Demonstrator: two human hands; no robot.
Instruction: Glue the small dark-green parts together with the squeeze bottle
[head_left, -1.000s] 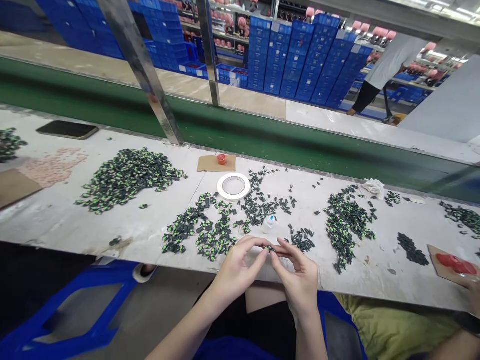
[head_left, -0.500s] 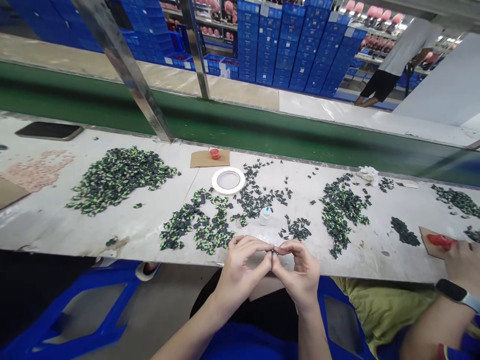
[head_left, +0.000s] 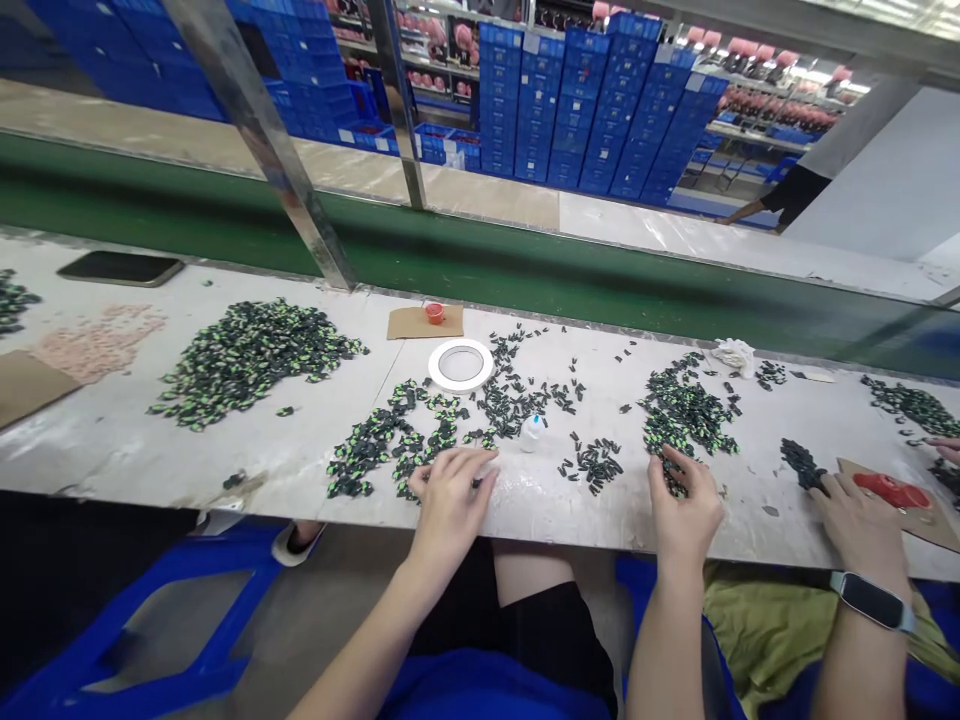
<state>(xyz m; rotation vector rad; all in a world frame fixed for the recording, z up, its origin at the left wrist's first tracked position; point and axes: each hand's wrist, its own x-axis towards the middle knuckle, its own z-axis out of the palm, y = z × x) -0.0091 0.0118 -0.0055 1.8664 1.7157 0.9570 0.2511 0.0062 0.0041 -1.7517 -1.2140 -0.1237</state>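
My left hand (head_left: 453,495) is at the near edge of a pile of small black-and-green pieces (head_left: 367,440), left of the middle. Its fingers are curled, and a small dark piece (head_left: 476,483) shows between thumb and fingers. My right hand (head_left: 686,510) reaches to the lower end of another black-and-green pile (head_left: 686,405); thumb and fingertips are apart around the pieces there. Between my hands are a small group of black pieces (head_left: 596,462) and a small whitish bottle with a blue tip (head_left: 532,434). More slim black pieces (head_left: 510,395) lie scattered behind the bottle.
A white tape roll (head_left: 442,377) and a red cup (head_left: 434,314) on cardboard (head_left: 405,323) stand farther back. A large pile (head_left: 255,350) and a phone (head_left: 120,267) lie left. A co-worker's hand (head_left: 859,525) touches black pieces at right. A green strip (head_left: 525,270) runs behind.
My hands, previously together over the front edge holding a small dark piece, have moved apart: left hand to the left pile, right hand to the right pile. The co-worker's hand has moved left.
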